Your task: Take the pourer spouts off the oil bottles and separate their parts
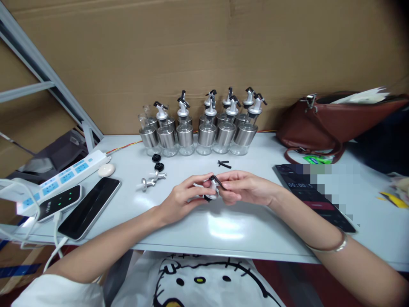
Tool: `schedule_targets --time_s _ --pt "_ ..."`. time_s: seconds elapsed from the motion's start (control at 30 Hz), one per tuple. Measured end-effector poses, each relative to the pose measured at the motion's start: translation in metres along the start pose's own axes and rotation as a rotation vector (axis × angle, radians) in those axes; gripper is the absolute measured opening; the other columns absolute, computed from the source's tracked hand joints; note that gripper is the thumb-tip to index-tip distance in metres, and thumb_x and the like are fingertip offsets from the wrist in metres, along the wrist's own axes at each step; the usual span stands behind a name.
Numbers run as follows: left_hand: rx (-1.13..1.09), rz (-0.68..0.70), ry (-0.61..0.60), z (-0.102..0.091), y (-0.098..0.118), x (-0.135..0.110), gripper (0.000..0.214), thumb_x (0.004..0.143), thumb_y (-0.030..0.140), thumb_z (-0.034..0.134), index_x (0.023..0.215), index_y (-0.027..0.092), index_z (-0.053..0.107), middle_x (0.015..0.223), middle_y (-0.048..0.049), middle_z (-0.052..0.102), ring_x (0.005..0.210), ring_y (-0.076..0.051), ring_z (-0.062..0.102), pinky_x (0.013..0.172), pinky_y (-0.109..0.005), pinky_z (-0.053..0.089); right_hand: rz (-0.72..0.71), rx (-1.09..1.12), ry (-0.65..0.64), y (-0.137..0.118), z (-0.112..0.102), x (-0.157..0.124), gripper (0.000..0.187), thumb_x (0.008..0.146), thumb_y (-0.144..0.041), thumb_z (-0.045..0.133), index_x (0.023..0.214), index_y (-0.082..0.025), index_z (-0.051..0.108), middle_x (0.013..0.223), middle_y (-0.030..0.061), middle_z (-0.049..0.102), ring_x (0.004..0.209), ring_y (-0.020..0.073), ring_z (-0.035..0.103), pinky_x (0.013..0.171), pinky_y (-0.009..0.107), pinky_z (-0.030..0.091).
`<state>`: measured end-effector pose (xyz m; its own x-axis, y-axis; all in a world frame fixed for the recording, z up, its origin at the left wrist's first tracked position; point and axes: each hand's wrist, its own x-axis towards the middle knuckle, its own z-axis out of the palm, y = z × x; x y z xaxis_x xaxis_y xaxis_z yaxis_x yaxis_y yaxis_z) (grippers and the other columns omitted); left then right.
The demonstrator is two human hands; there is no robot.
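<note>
Over the near middle of the table, both my hands are on one silver bottle pourer spout [213,189] with a black lever on top. My left hand [185,196] grips its body from the left. The fingers of my right hand [244,187] pinch the black lever from the right. Beyond them lie loose black levers [225,164]. Two silver spout pieces [147,184] and two black stoppers [159,166] rest to the left. Glass bottles with steel sleeves [206,135] stand in rows at the back, most capped with spouts.
At left are a power strip [67,177], a black phone [91,207], a small device with green lights [60,204] and a round white object [106,170]. A tablet [315,198] and a brown bag [306,128] lie right. A cardboard wall [204,51] stands behind.
</note>
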<state>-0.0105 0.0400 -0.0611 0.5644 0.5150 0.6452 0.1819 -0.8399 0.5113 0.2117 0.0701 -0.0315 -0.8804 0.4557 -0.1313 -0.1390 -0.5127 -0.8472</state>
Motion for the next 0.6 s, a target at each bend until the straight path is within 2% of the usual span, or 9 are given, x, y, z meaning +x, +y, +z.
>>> schedule_targets --time_s 0.13,0.33,0.43,0.5,0.6 --pt "-0.027 -0.046 -0.026 0.001 0.000 0.000 0.029 0.082 0.010 0.060 0.110 0.019 0.061 0.134 -0.0145 0.050 0.110 -0.019 0.059 0.093 -0.037 0.052 -0.033 -0.016 0.062 0.000 0.002 0.001 0.022 0.083 -0.022 0.063 0.100 -0.009 0.063 0.058 -0.0046 0.046 0.052 0.0057 0.034 0.056 0.023 0.030" --pt "-0.254 -0.331 -0.026 0.002 0.002 0.002 0.028 0.078 0.010 0.062 0.105 0.018 0.060 0.138 -0.0135 0.045 0.113 -0.020 0.056 0.087 -0.030 0.053 -0.066 -0.135 0.218 0.004 0.006 0.007 0.022 0.079 -0.030 0.067 0.090 -0.012 0.061 0.061 -0.0039 0.045 0.056 0.0078 0.036 0.058 0.025 0.029" --pt "-0.375 -0.481 0.050 0.004 0.001 0.003 0.018 0.079 0.019 0.065 0.096 0.017 0.061 0.124 -0.0112 0.054 0.114 -0.020 0.055 0.089 -0.030 0.051 -0.071 -0.262 0.254 0.006 0.009 0.010 0.024 0.078 -0.037 0.067 0.082 -0.015 0.058 0.063 -0.0040 0.045 0.058 0.0083 0.037 0.057 0.025 0.027" --pt "-0.442 -0.576 0.112 0.005 -0.001 0.004 0.013 0.080 0.022 0.064 0.091 0.017 0.059 0.111 -0.0084 0.059 0.106 -0.018 0.058 0.086 -0.029 0.051 -0.075 -0.364 0.264 0.008 0.011 0.012 0.027 0.080 -0.041 0.064 0.079 -0.015 0.056 0.062 -0.0046 0.044 0.058 0.0081 0.036 0.057 0.025 0.026" --pt "-0.499 -0.662 0.150 0.007 -0.003 0.005 0.020 0.077 0.023 0.067 0.093 0.018 0.057 0.101 -0.0048 0.060 0.092 -0.015 0.060 0.077 -0.026 0.051 -0.072 -0.442 0.281 0.011 0.014 0.013 0.027 0.080 -0.041 0.063 0.088 -0.016 0.053 0.061 -0.0061 0.047 0.056 0.0081 0.036 0.057 0.025 0.026"
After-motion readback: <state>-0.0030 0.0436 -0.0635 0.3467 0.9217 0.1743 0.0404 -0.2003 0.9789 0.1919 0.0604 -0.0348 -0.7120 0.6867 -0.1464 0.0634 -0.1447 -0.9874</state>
